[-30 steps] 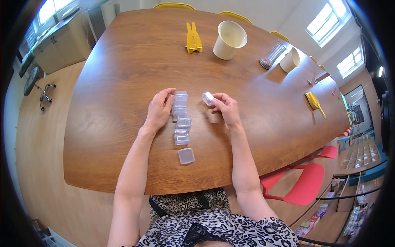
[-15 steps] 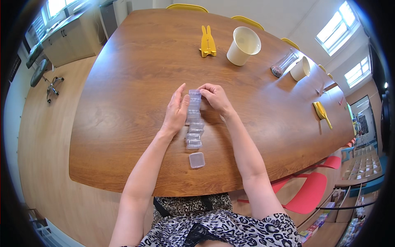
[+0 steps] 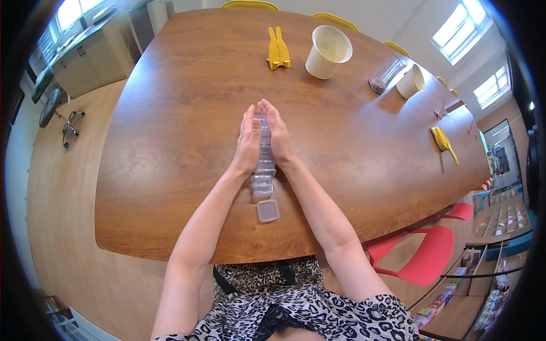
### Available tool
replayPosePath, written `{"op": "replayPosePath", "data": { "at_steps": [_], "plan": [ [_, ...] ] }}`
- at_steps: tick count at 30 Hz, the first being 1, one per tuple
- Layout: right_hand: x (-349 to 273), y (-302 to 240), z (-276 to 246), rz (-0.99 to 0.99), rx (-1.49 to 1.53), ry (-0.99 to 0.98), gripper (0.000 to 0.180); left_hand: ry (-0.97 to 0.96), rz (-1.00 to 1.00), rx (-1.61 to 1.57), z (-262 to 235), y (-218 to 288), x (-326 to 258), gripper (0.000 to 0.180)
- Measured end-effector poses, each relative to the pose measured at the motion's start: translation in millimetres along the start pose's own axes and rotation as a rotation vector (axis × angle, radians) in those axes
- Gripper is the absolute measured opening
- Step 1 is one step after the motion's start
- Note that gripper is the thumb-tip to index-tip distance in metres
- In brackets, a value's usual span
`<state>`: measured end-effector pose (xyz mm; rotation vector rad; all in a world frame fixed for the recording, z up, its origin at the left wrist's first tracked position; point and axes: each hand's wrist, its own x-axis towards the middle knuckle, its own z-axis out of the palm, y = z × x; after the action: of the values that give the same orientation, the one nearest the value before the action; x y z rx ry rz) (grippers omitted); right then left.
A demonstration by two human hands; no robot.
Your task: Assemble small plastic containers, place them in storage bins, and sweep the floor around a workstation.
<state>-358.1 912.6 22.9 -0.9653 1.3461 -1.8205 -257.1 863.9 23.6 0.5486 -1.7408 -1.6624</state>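
Note:
Several small clear plastic boxes form a row on the wooden table, running away from me. My left hand lies along the row's left side, fingers straight and together, palm turned inward. Along the right side stands my right hand in the same flat pose, so the far part of the row sits between both palms and is partly hidden. Near the row's close end, a single square clear box lies flat, apart from the others.
Farther off on the table stand a yellow rabbit-shaped stand, a cream pot, a glass vase and a smaller cream pot. A yellow brush-like tool lies to the right. Red chairs stand at the right edge.
My right hand has gone from pinching the row's far end to lying flat along its right side. The boxes look more closely lined up. My view has shifted slightly.

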Motion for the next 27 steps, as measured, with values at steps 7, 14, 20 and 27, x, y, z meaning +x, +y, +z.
{"op": "replayPosePath", "data": {
  "at_steps": [7, 14, 20, 27],
  "plan": [
    [-5.1, 3.4, 0.8, -0.054, -0.013, 0.069, 0.074, 0.031, 0.04, 0.076, 3.9, -8.3, -1.0, 0.086],
    [-28.4, -5.2, -31.9, -0.061, -0.086, 0.129, 0.066, 0.022, -0.015, -0.185, -12.4, -18.3, 8.6, 0.084],
    [-120.7, -51.4, -53.0, 0.163, -0.044, 0.093, 0.034, 0.089, -0.103, -0.434, -33.4, -9.3, -1.5, 0.076],
    [-196.3, -70.4, -21.9, -0.177, -0.763, -0.115, 0.042, 0.099, -0.156, 0.057, -49.2, 35.9, -109.6, 0.028]
  ]
}}
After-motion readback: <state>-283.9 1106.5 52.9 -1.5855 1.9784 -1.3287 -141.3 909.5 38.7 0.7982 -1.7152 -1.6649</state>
